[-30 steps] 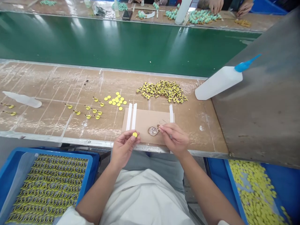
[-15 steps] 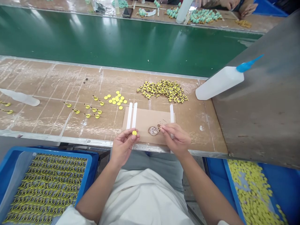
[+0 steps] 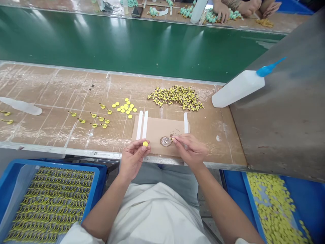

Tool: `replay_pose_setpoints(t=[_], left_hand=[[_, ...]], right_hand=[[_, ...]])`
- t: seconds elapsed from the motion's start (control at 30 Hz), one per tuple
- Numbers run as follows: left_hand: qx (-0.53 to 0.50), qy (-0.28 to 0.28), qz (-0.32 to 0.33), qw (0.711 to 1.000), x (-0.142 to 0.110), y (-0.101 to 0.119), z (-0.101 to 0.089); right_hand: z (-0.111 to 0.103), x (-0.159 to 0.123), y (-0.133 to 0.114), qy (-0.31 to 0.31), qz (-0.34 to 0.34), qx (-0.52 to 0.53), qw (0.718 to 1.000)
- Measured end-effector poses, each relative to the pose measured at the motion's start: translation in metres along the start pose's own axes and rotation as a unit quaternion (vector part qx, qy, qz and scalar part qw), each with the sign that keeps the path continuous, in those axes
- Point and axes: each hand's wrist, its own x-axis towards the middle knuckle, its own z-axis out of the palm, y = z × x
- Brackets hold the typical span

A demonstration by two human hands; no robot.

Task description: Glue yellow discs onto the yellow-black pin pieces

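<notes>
Near the front edge of the brown table (image 3: 63, 91), the left hand (image 3: 132, 158) is pinching a round yellow disc (image 3: 145, 143); a slack grip could be dropping it. By a glossy clear puddle (image 3: 166, 141), the right hand (image 3: 191, 149) is pinching a tiny piece (image 3: 172, 138); overdipping could be smearing it. A grey metal panel (image 3: 284, 118) is blocking the right end, a white plastic bottle (image 3: 237, 89) leaning alongside.

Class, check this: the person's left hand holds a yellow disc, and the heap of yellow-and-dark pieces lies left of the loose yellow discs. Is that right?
Not quite: the head view shows the heap of yellow-and-dark pieces lying to the right of the loose yellow discs. The left hand does hold a yellow disc.
</notes>
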Motion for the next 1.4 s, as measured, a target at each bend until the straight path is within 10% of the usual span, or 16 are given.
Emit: replay_pose_setpoints(t=[0.27, 0.63, 0.93, 1.4], left_hand=[[0.012, -0.007, -0.014, 1.0, -0.001, 0.001, -0.001], [-0.011, -0.041, -0.036, 0.998, -0.01, 0.004, 0.019], [-0.029, -0.112, -0.058, 0.992, -0.028, 0.005, 0.056], [0.035, -0.113, -0.015, 0.993, -0.039, 0.004, 0.06]], right_hand=[[0.0, -0.001, 0.0, 0.008, 0.028, 0.019, 0.999], [0.006, -0.004, -0.029, 0.133, 0.254, 0.185, 0.94], [0.002, 0.007, -0.095, 0.102, 0.213, 0.218, 0.947], [-0.002, 0.004, -0.105, 0.074, 0.21, 0.17, 0.96]])
